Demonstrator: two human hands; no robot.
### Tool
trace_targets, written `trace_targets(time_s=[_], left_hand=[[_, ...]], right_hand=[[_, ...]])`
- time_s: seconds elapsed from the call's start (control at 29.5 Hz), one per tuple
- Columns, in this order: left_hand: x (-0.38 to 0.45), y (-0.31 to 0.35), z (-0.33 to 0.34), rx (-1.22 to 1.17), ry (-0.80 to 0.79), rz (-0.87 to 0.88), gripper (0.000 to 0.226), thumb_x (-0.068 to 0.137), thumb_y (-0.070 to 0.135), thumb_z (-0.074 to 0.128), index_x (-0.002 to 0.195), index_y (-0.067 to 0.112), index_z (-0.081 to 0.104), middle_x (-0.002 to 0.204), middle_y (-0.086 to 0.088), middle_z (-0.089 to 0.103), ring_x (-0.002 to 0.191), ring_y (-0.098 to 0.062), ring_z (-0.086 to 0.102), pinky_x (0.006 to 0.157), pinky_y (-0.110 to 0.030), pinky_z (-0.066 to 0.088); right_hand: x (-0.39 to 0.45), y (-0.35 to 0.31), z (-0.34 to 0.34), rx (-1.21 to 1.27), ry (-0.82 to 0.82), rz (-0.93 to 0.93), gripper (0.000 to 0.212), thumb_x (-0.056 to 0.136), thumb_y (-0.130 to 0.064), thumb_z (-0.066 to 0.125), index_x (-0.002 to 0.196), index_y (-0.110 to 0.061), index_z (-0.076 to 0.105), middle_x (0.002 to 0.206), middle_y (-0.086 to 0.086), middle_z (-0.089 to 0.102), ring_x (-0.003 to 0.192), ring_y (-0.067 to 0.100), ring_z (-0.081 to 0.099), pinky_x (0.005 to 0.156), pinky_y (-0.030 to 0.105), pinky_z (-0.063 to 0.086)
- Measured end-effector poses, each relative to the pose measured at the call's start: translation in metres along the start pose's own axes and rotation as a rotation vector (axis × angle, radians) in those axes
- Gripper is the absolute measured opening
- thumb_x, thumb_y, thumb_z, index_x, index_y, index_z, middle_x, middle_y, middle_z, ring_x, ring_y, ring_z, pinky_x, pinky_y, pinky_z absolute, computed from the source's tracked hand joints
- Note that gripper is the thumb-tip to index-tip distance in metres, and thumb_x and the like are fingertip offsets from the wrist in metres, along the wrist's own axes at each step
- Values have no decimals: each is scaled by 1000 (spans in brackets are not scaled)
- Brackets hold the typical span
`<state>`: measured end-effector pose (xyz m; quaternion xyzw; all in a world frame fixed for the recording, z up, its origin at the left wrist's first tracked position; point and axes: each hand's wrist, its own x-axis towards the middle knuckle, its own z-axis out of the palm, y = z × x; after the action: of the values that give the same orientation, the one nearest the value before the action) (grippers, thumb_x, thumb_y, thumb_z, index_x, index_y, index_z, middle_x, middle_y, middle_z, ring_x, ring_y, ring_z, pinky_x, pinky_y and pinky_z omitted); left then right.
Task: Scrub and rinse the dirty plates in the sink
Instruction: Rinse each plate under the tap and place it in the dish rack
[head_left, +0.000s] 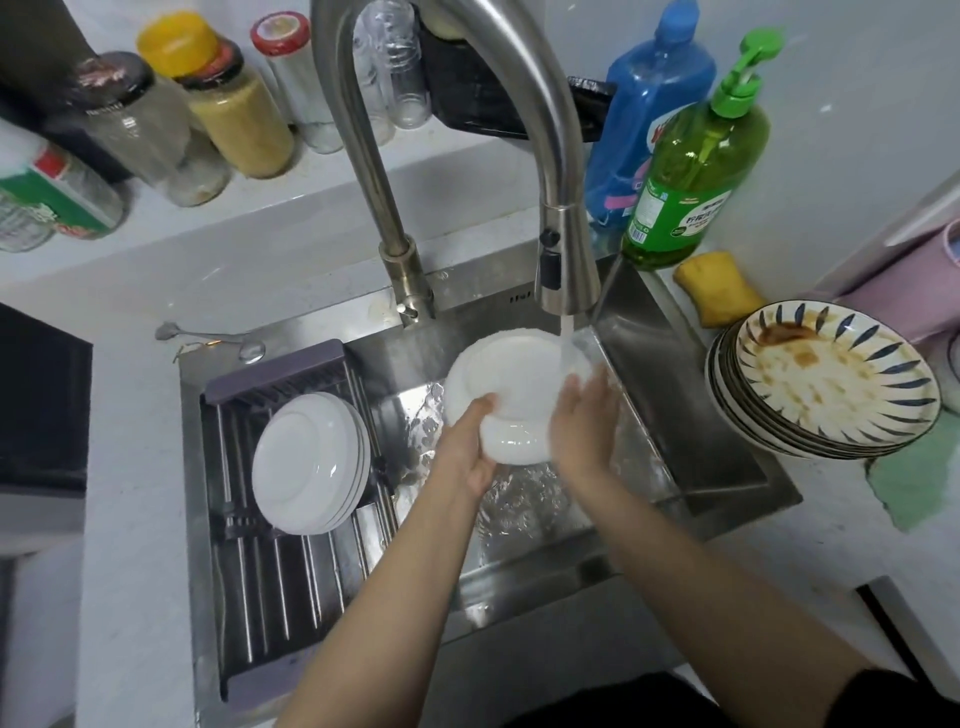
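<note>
While water from the faucet (563, 260) strikes the white plate (519, 384) above the sink (675, 405), the left hand (467, 441) clamps its near rim and the right hand (584, 421) lies flat, fingers spread; turn it so the stream reaches every side.

even, fairly bright indoor light with soft shadows. glare on the white plate (511, 382) and wet sink (524, 499). wide-angle bending at the edges; the whole picture slightly soft, jars (156, 114) blurred.
</note>
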<state>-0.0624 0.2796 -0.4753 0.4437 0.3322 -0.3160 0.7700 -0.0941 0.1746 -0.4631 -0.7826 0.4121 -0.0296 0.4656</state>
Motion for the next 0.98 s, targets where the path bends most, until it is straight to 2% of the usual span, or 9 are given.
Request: trace_targets(time_s=[0.1, 0.2, 0.31, 0.51, 0.58, 0.68, 0.78, 0.88, 0.98], left_hand=[[-1, -4, 0, -36, 55, 58, 46, 81, 7, 71, 125, 3, 55, 111, -19, 68, 100, -34, 68, 83, -50, 56], [-10, -8, 1, 91, 149, 137, 26, 78, 2, 73, 98, 13, 60, 97, -12, 69, 88, -30, 67, 81, -49, 56], [-15, -14, 0, 51, 200, 164, 31, 78, 3, 73, 103, 12, 59, 100, -13, 69, 83, -26, 66, 73, -40, 58], [-21, -14, 6, 144, 282, 275, 26, 75, 7, 76, 97, 11, 64, 90, -9, 70, 75, -23, 68, 61, -30, 56], [-22, -11, 2, 213, 263, 314, 24, 74, 8, 77, 91, 18, 62, 93, -8, 70, 85, -26, 68, 73, -39, 59], [-28, -2, -14, 236, 190, 350, 30, 73, 8, 78, 98, 17, 64, 101, -8, 70, 98, -29, 66, 86, -45, 55], [-38, 15, -40, 244, 174, 409, 47, 63, 19, 78, 109, 13, 66, 105, -11, 72, 101, -30, 67, 87, -46, 55], [-50, 28, -67, 298, 226, 486, 58, 66, 24, 78, 118, 9, 58, 108, -11, 69, 101, -28, 66, 88, -44, 55], [-59, 34, -87, 284, 361, 478, 59, 81, 20, 75, 126, 15, 37, 112, -4, 58, 101, -21, 59, 92, -39, 50]], right_hand=[[-33, 9, 16, -178, 4, -74, 69, 99, -37, 37, 152, -7, 4, 158, 16, 6, 144, 30, 12, 114, 40, 19], [0, 7, 4, -118, -27, 64, 63, 99, -35, 39, 148, 0, 22, 149, 22, 32, 136, 34, 34, 106, 38, 32], [25, -3, -6, -156, -90, 150, 52, 101, -35, 35, 139, -1, 40, 138, 20, 48, 124, 34, 47, 95, 36, 38], [-33, 5, 17, -371, -61, -68, 73, 98, -40, 38, 152, -6, 3, 158, 18, 6, 145, 33, 10, 116, 43, 15], [-17, 4, 11, -268, -66, -32, 69, 98, -42, 37, 153, -13, 7, 154, 18, 22, 139, 35, 28, 106, 44, 30], [16, 5, 1, 63, -219, 124, 57, 97, -50, 38, 140, -12, 38, 129, 12, 54, 118, 31, 52, 86, 35, 42], [13, 7, 2, 353, -472, 236, 57, 88, -57, 54, 128, -17, 50, 124, 4, 60, 109, 24, 58, 90, 40, 50], [-2, 0, 16, 489, -632, 290, 32, 92, -35, 60, 117, -20, 49, 118, 4, 61, 106, 25, 59, 80, 40, 53], [-14, -8, 33, 463, -696, 224, 44, 90, -29, 64, 126, -15, 44, 121, 8, 59, 103, 24, 59, 72, 39, 55]])
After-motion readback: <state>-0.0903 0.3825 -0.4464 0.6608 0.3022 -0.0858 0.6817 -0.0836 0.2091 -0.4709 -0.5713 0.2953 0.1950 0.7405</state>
